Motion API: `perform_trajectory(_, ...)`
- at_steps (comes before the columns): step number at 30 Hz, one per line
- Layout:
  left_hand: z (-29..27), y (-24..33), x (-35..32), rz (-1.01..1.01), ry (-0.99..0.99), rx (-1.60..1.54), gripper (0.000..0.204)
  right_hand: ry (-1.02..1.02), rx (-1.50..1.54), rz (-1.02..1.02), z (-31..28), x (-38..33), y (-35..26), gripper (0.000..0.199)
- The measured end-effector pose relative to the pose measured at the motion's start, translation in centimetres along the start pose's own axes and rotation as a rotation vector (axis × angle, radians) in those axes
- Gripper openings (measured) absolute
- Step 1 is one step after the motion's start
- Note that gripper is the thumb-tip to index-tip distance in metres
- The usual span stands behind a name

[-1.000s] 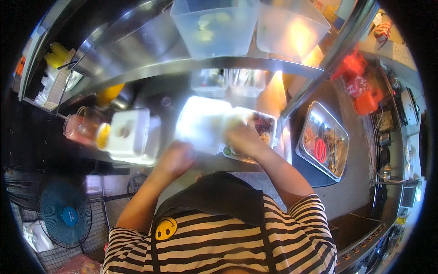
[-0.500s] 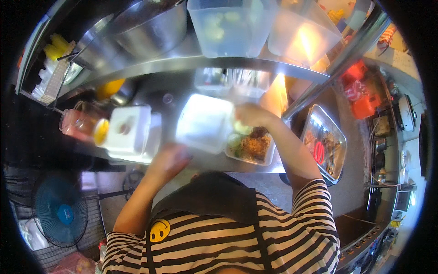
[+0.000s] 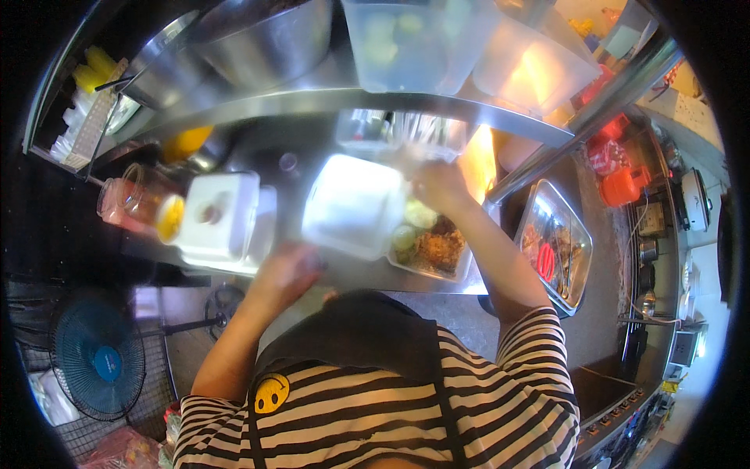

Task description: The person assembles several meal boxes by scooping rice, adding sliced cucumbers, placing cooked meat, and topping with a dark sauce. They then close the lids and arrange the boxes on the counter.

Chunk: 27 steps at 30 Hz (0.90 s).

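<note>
A white takeaway box lies open on the metal counter. Its lid (image 3: 353, 207) is folded out to the left, and the base holds food (image 3: 437, 248): orange-brown shreds, green round slices and pale pieces at the far side. Just beyond the base is my right hand (image 3: 436, 186), blurred, close to a clear bin of thin white sticks (image 3: 426, 133); its fingers are too smeared to read. My left hand (image 3: 291, 270) hovers near the counter's front edge, beside the lid's near left corner. Its fingers look curled, but blur hides whether anything is in them.
White takeaway boxes (image 3: 221, 215) are stacked at the left, beside a glass jar (image 3: 141, 195). A metal tray (image 3: 574, 234) with red-handled tongs stands at the right. Above the counter's far side runs a metal shelf (image 3: 328, 103) bearing tubs. A fan (image 3: 98, 356) stands lower left.
My right hand has moved away from the food, farther back toward the bin of sticks, uncovering pale pieces in the box. The left hand has barely shifted.
</note>
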<state>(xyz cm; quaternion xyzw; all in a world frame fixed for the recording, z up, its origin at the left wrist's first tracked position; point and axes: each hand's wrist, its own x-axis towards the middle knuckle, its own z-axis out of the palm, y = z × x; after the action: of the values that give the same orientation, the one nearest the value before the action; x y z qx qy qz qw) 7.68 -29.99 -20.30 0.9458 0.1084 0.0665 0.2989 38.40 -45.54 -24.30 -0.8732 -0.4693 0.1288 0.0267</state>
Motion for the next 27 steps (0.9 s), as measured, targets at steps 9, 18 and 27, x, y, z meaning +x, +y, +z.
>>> perform_trajectory(9,-0.1,0.0,0.1,-0.049,-0.048,-0.044,0.043,-0.219,0.049,-0.138,2.7,-2.9,-3.1,0.024)
perform_trajectory(18,-0.1,0.7,0.4,-0.112,-0.098,-0.061,0.042,-0.105,0.411,0.189,5.5,4.0,5.2,0.037)
perform_trajectory(27,-0.3,0.6,0.3,-0.127,-0.113,-0.029,0.041,0.159,0.027,0.121,1.9,-0.6,0.0,0.035)
